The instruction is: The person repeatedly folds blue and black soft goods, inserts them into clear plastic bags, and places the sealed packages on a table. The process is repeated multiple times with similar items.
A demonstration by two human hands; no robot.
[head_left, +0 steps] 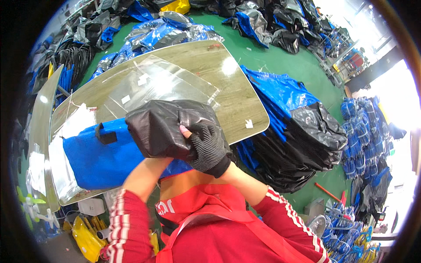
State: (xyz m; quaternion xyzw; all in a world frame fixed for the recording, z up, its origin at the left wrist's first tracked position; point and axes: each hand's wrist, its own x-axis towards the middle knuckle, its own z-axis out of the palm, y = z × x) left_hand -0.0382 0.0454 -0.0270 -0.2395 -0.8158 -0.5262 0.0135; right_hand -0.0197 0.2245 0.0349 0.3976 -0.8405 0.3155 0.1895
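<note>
A blue and black tarpaulin bag (105, 153) lies partly over the table, its black end raised toward me and bulging. My right hand (208, 149), in a black and grey knit glove with the thumb tip bare, is closed on this black end, pinching a fold of it. My left forearm (144, 177) reaches up to the bag, and its hand is hidden under or inside the black part. A short black strap (105, 133) sits on the blue side.
Clear plastic sleeves (158, 83) lie on the wood-patterned table (243, 105). A stack of blue and black bags (285, 131) stands right of it. More bags (166, 33) are heaped behind. Bundled blue bags (364, 131) stand far right. A small green fan (33, 206) is at lower left.
</note>
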